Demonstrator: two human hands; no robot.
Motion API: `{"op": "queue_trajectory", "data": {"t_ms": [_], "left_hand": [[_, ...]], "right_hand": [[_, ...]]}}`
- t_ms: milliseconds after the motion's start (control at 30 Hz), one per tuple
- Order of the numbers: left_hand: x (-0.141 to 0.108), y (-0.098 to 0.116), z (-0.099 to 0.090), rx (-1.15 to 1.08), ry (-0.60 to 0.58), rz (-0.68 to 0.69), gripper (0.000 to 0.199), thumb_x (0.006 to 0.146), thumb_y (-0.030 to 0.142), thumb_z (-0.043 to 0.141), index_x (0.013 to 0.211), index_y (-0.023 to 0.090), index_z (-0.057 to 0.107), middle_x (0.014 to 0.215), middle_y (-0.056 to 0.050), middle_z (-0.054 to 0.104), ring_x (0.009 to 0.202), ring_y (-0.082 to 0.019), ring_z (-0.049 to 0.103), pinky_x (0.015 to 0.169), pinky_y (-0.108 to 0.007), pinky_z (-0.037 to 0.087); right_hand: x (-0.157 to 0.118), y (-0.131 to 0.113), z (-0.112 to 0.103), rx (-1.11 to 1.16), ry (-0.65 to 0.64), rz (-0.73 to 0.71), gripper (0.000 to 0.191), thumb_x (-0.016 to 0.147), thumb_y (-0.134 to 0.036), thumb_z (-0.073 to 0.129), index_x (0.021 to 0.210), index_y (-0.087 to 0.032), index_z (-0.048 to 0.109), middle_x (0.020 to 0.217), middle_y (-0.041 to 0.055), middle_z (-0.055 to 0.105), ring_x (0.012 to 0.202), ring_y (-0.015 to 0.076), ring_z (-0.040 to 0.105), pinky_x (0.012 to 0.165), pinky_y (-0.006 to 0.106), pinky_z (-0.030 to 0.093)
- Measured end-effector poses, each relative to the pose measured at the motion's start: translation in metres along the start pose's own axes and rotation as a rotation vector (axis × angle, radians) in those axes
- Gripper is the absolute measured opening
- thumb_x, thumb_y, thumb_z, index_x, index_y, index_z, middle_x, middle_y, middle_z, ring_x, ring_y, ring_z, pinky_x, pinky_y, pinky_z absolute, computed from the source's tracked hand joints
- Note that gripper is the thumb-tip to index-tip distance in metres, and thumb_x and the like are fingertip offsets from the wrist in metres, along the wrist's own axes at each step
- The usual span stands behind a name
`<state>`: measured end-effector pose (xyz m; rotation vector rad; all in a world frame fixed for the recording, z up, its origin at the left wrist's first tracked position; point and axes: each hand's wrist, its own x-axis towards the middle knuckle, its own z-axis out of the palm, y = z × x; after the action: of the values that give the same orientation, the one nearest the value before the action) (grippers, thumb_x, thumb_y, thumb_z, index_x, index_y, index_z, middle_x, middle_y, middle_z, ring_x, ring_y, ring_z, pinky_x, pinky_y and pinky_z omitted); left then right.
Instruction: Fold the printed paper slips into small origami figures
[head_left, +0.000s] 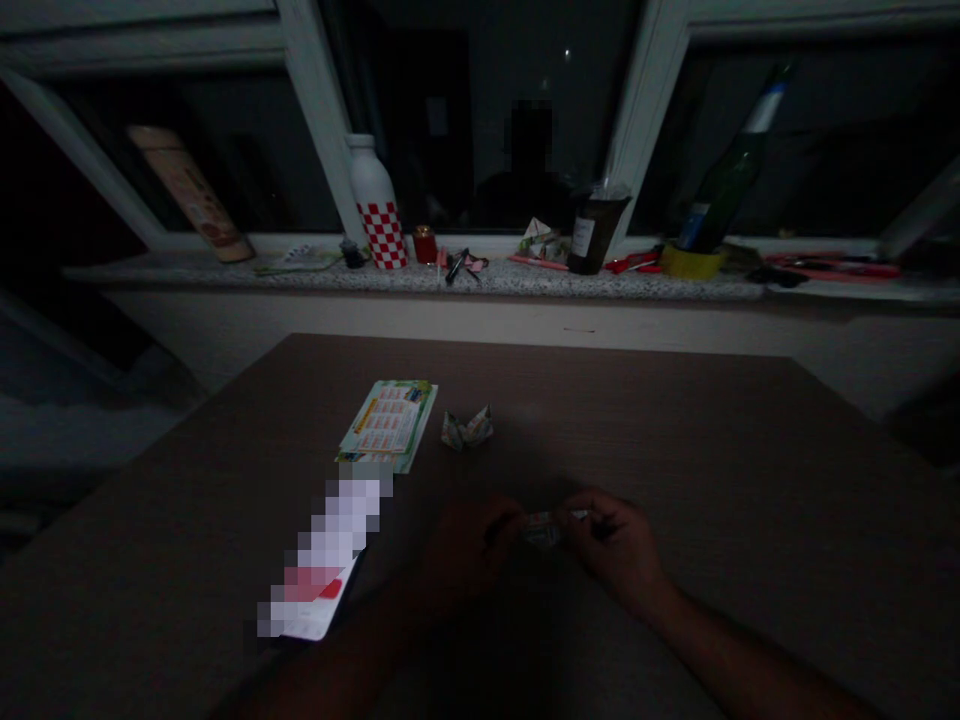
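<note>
Two-handed, with left hand and right hand closed in a pinching grip on the folded paper, at five o'clock from the paper shape on the counter; best lined up edge to edge, then pressed evenly

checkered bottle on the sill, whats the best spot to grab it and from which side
Probably the white part of the bottle just above the checks, fingers wrapped around it, coming from the room side. It stands upright and narrows toward the cap, the window blocks the back, and the small red jar sits close beside its base.
</note>
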<state>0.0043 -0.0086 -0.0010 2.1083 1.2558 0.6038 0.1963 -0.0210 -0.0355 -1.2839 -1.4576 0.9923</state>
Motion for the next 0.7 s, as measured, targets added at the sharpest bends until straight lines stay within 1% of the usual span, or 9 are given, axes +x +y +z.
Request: {"op": "queue_trajectory", "data": {"t_ms": [167, 267, 367, 500, 700], "left_hand": [[0.0011, 0.0014, -0.0024, -0.034, 0.074, -0.041, 0.027, 0.09, 0.032, 0.045, 0.088, 0.016, 0.067, 0.074, -0.002, 0.067, 0.065, -0.014, 0.059, 0.06, -0.023, 0.04], [0.0018, 0.0038, -0.0044, -0.048, 0.103, -0.051, 0.027, 0.09, 0.032, 0.045, 0.089, 0.016, 0.067, 0.077, -0.002, 0.068, 0.067, -0.015, 0.06, 0.062, -0.023, 0.042], [0.0018, 0.0047, -0.0047, -0.035, 0.129, -0.019, 0.027, 0.09, 0.032, 0.046, 0.089, 0.017, 0.068, 0.078, -0.002, 0.069, 0.069, -0.015, 0.061, 0.065, -0.023, 0.044], [0.0007, 0.0031, -0.0032, -0.009, 0.149, -0.004, 0.025, 0.09, 0.031, 0.047, 0.088, 0.018, 0.068, 0.077, -0.001, 0.068, 0.067, -0.014, 0.06, 0.065, -0.024, 0.044], [0.001, -0.0005, -0.0022, 0.006, 0.213, 0.026, 0.021, 0.09, 0.028, 0.048, 0.092, 0.017, 0.065, 0.084, -0.003, 0.068, 0.077, -0.016, 0.061, 0.07, -0.025, 0.045]], "right_hand": [[0.0001, -0.0004, -0.0003, 0.035, 0.037, -0.018, 0.026, 0.08, -0.039, 0.06, 0.07, -0.015, 0.063, 0.048, -0.0039, 0.045, 0.043, 0.0088, 0.039, 0.041, 0.02, 0.028], [-0.0004, -0.0033, -0.0009, 0.117, 0.017, -0.012, 0.028, 0.082, -0.041, 0.058, 0.071, -0.015, 0.062, 0.05, -0.0027, 0.047, 0.044, 0.0094, 0.041, 0.041, 0.02, 0.029], [-0.0005, -0.0054, -0.002, 0.164, -0.003, 0.0, 0.029, 0.083, -0.042, 0.056, 0.071, -0.016, 0.061, 0.051, -0.0019, 0.05, 0.043, 0.0093, 0.041, 0.04, 0.02, 0.03], [0.0002, -0.0051, -0.0025, 0.135, 0.014, -0.022, 0.026, 0.083, -0.038, 0.055, 0.073, -0.016, 0.063, 0.051, -0.0016, 0.052, 0.045, 0.0101, 0.045, 0.042, 0.02, 0.033], [0.0019, -0.0042, -0.0009, 0.079, 0.046, -0.051, 0.021, 0.082, -0.033, 0.056, 0.078, -0.016, 0.067, 0.052, -0.0018, 0.052, 0.046, 0.0108, 0.046, 0.043, 0.021, 0.035]]}}
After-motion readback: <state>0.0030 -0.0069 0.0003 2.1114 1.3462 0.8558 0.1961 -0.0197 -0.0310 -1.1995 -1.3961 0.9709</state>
